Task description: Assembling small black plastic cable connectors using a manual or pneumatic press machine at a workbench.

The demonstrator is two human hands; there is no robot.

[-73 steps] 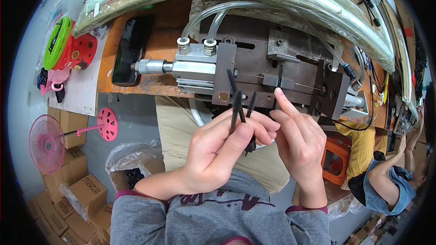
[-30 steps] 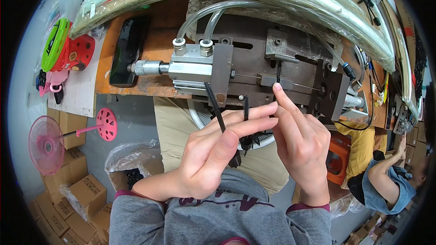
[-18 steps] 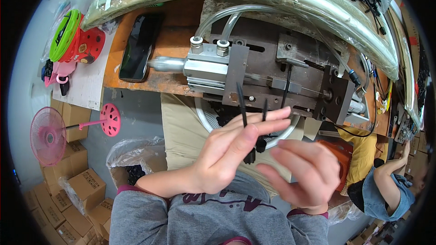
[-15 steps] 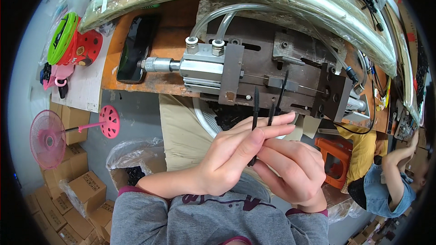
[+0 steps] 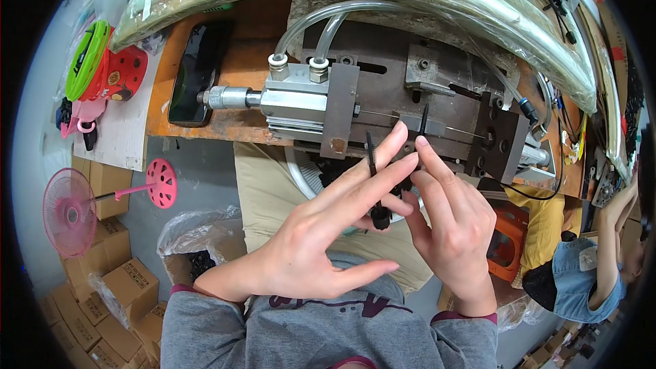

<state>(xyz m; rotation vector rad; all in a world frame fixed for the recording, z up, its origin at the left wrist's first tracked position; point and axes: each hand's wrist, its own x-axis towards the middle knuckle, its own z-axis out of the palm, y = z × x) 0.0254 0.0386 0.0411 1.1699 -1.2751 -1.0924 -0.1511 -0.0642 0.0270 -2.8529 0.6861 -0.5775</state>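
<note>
My left hand (image 5: 328, 232) holds a thin black plastic strip (image 5: 372, 178) upright, pinched between thumb and fingers, its thicker end at the bottom. Beside it, my right hand (image 5: 447, 222) pinches a second black strip (image 5: 424, 119) whose tip reaches up against the metal fixture (image 5: 437, 96). Both hands hover just below the grey pneumatic cylinder (image 5: 301, 99) with two clear hoses (image 5: 321, 24), mounted on the orange bench (image 5: 239, 68).
A black phone (image 5: 198, 72) lies on the bench at left. Red and green plastic parts (image 5: 102, 68) sit further left. A pink fan (image 5: 68, 208) and cardboard boxes (image 5: 116, 287) stand on the floor. Another person (image 5: 588, 266) sits at lower right.
My right hand has come back up beside the left and lifted its strip to the fixture. My left hand has spread its fingers and still grips the other strip.
</note>
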